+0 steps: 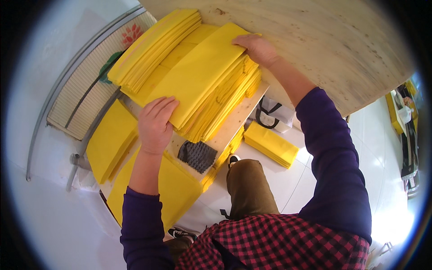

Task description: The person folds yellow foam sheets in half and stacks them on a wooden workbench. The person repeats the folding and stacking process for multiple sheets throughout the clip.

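Observation:
A long folded yellow cloth-like sheet (204, 67) lies on top of a thick stack of similar folded pieces (225, 101) on the wooden table. My left hand (157, 121) grips its near left end, fingers bent together at the edge. At the far right end, my right hand (257, 48) is closed on the other corner, its thumb mostly hidden. Just left of this stack stands another pile of folded yellow pieces (155, 49). Flat yellow sheets (157, 193) lie nearer me, by my left forearm.
A dark textured cloth (197, 156) rests at the table's near edge. On the tiled floor are a yellow bundle (271, 144) and a white bag with black handles (281, 114). A wooden panel (315, 45) rises beyond my right hand. A metal rail (58, 85) curves at left.

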Motion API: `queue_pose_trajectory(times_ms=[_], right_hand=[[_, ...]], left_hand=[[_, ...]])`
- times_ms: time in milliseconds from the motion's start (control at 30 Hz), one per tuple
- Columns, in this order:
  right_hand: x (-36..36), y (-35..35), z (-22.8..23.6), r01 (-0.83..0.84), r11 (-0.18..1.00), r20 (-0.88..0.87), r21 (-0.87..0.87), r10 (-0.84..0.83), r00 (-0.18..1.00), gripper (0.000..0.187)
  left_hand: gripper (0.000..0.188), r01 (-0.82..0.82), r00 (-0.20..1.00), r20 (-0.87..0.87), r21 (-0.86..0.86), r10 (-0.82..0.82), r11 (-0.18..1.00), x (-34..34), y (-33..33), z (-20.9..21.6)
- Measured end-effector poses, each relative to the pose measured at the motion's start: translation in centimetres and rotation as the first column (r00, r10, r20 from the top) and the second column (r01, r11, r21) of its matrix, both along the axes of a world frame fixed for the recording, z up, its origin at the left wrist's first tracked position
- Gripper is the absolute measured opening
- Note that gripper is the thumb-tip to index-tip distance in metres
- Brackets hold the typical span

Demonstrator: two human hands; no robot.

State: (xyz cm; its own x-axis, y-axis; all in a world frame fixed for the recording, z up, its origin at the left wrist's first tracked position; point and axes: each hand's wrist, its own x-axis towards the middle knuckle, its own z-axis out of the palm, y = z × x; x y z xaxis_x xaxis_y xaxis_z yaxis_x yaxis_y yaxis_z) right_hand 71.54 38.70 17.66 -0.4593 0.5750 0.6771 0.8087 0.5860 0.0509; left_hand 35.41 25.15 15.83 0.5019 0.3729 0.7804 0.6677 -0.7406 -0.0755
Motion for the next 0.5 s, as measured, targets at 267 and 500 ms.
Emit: queue_pose_trajectory(times_ms=[267, 500], right_hand=[[0.5, 0.9, 0.5, -0.004, 0.996, 0.005, -0.087, 0.005, 1.000, 0.041], [1.5, 0.9, 0.7, -0.033, 0.983, 0.042, -0.180, 0.041, 0.998, 0.050]], left_hand=[[0.038, 0.012, 1.000, 0.006, -0.101, -0.012, 0.995, 0.3, 0.1, -0.2], [0.039, 0.072, 0.997, 0.016, -0.177, -0.070, 0.982, -1.6, -0.6, 0.0]])
